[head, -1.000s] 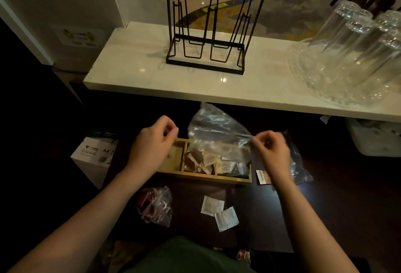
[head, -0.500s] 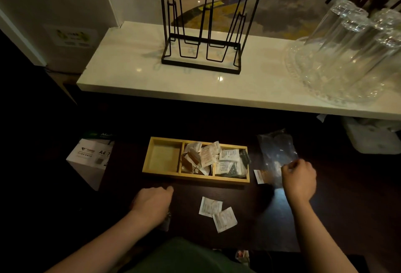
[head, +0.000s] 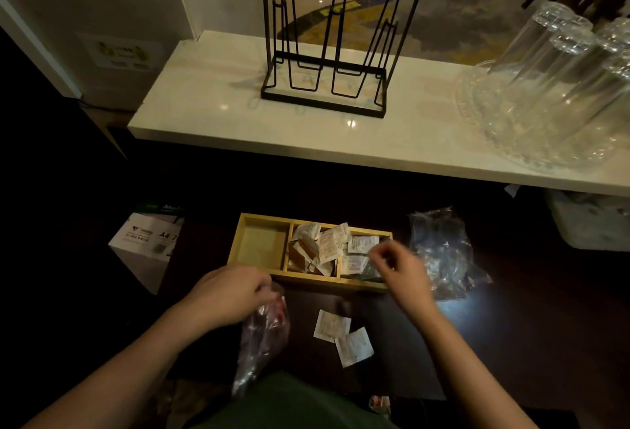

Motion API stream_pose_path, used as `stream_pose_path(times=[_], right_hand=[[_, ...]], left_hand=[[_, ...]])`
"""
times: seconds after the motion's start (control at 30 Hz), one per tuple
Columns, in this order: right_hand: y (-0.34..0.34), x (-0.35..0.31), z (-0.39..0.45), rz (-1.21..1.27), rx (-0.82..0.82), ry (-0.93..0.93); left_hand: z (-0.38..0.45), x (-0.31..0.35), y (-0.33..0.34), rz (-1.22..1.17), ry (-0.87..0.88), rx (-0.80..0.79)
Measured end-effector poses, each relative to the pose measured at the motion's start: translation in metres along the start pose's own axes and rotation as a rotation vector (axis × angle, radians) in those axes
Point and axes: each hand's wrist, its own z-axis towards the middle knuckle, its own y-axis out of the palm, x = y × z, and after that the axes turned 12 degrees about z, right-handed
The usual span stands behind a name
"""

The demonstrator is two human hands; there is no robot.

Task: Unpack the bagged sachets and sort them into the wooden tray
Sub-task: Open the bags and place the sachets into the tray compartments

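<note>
A wooden tray [head: 260, 221] with three compartments lies on the dark table. Its left compartment holds nothing; the middle and right ones hold several sachets [head: 327, 247]. My left hand [head: 231, 292] grips the top of a clear bag of reddish sachets [head: 264, 333], lifted just in front of the tray. My right hand [head: 400, 270] hovers blurred over the tray's right compartment, fingers curled; I cannot tell if it holds anything. Two white sachets [head: 342, 335] lie loose on the table near me. An emptied clear bag [head: 439, 254] lies right of the tray.
A white marble shelf [head: 211, 115] runs behind the table, with a black wire rack [head: 327, 50] and upturned glasses on a glass tray [head: 552, 94]. A box of A4 paper [head: 146, 244] stands at the left. A white container [head: 586, 224] sits under the shelf at right.
My left hand has picked up the bag of reddish sachets and raised it. My right hand let go of the emptied clear bag and moved left over the tray's right compartment.
</note>
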Motion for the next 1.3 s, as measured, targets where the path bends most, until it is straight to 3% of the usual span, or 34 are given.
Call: stream_pose_path(times=[0.07,0.17,0.33,0.43,0.5,0.63,0.77,0.9,1.0,1.17,1.3], right_hand=[[0.023,-0.032,-0.014,0.098,-0.291,-0.030],[0.044,-0.070,-0.029,0.249,-0.459,-0.094],[0.059,-0.085,-0.027,0.050,-0.268,-0.322],[0.063,-0.084,-0.019,0.113,-0.103,-0.299],[0.065,-0.081,-0.017,0.163,-0.004,-0.267],[0.070,-0.080,-0.022,0.236,0.027,-0.229],[0.070,-0.075,-0.018,0.221,0.035,-0.228],[0.074,-0.080,-0.018,0.190,-0.002,-0.259],[0.073,-0.081,-0.014,0.158,-0.028,-0.240],[0.067,-0.089,-0.019,0.175,-0.019,-0.269],[0.069,-0.102,-0.033,0.144,-0.242,-0.336]], left_hand=[[-0.003,0.010,-0.012,-0.092,0.019,0.058],[-0.006,0.022,-0.025,-0.212,-0.001,0.225],[-0.011,0.028,-0.038,-0.377,-0.029,0.498],[-0.012,0.031,-0.037,-0.573,-0.038,0.610],[-0.011,0.032,-0.033,-0.687,-0.102,0.555],[-0.007,0.031,-0.013,-0.786,-0.086,0.203],[-0.009,0.023,-0.007,-1.174,-0.109,0.086],[-0.012,0.020,-0.009,-1.332,-0.052,-0.057],[-0.014,0.019,-0.011,-1.355,0.011,-0.054],[-0.015,0.015,-0.009,-1.353,-0.003,0.085],[-0.016,0.021,-0.006,-1.366,-0.033,0.204]])
